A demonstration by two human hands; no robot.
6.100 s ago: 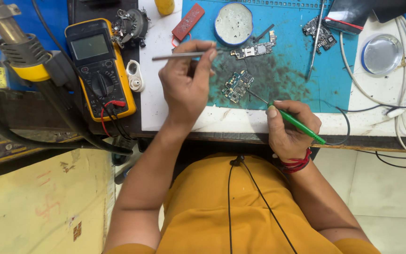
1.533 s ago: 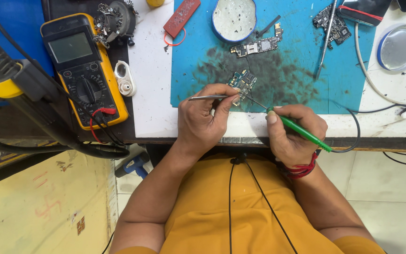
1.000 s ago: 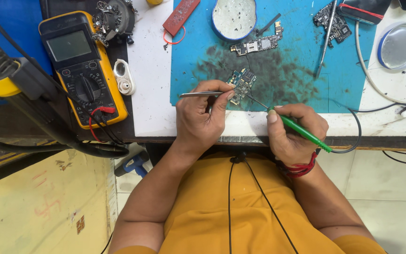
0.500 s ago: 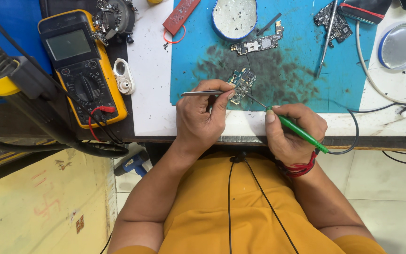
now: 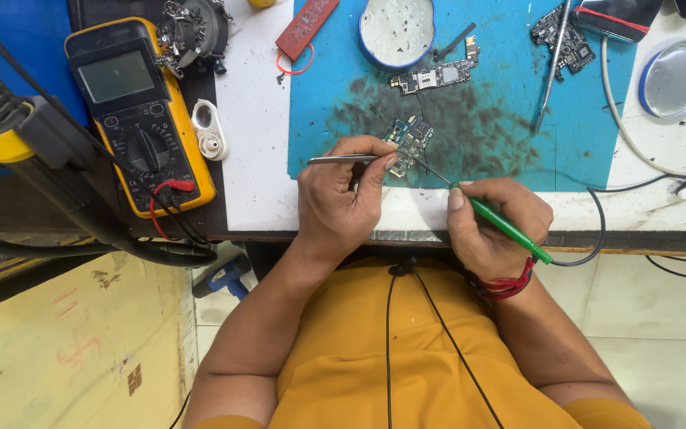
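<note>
My left hand (image 5: 343, 202) grips metal tweezers (image 5: 335, 160) that lie across its fingers and point left-right at the near edge of the blue mat (image 5: 486, 135). My right hand (image 5: 494, 222) holds a green-handled soldering iron (image 5: 506, 226), its thin tip reaching up-left to a small circuit board (image 5: 409, 143) on the mat. The left thumb rests right beside that board. A second, longer circuit board (image 5: 437, 77) lies further back.
A yellow multimeter (image 5: 138, 111) with red and black leads sits at the left. A round tin (image 5: 397, 30), a red strip (image 5: 305, 28), another tweezers (image 5: 553, 63), a board (image 5: 559, 36) and a glass dish (image 5: 680, 78) line the back. White cables (image 5: 645, 163) run at right.
Since six seconds ago my left hand has come down from mid-mat with the tweezers to the small board. Over the last second both hands have barely shifted.
</note>
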